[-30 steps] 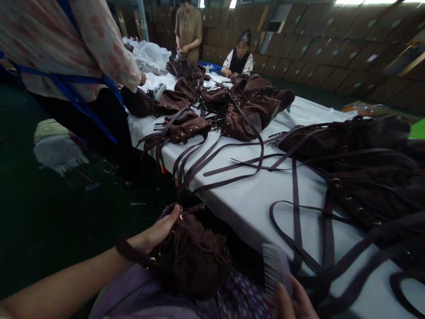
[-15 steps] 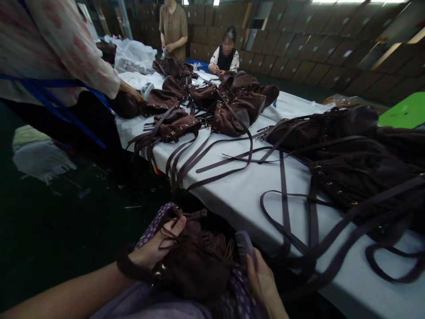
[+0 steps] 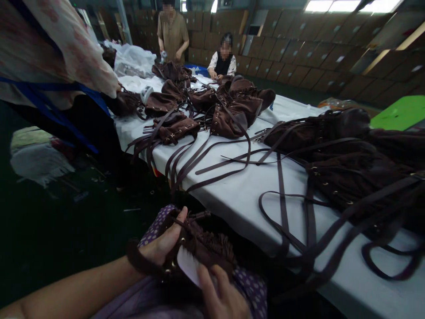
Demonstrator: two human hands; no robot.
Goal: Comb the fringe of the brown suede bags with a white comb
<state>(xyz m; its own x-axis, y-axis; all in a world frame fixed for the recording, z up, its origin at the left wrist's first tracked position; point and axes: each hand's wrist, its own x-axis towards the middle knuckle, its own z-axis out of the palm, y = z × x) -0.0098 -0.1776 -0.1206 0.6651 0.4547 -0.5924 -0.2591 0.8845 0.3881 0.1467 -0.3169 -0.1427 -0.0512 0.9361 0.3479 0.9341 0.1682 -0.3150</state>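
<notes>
On my lap, over purple dotted cloth (image 3: 255, 288), lies a dark brown bag (image 3: 206, 246) with gold eyelets and fringe. My left hand (image 3: 168, 243) grips its upper edge, thumb on top; a strap loops across that wrist. In my right hand (image 3: 222, 290) is a pale brush (image 3: 188, 265), its bristles against the bag's side near the eyelets. Fingers of the right hand are wrapped round the brush; its handle end is hidden by them. Part of the bag lies hidden beneath the right hand.
A white-covered table (image 3: 232, 195) stretches ahead, bearing several brown bags (image 3: 232, 115) with long straps trailing over its edge. A person (image 3: 49, 66) stands at the left; two others are at the far end. Stacked cartons (image 3: 292, 53) line the back. Cloth (image 3: 40, 159) lies on the floor.
My right hand has moved left with the brush, from the bag's right side to its eyelet side. The left hand still holds the bag.
</notes>
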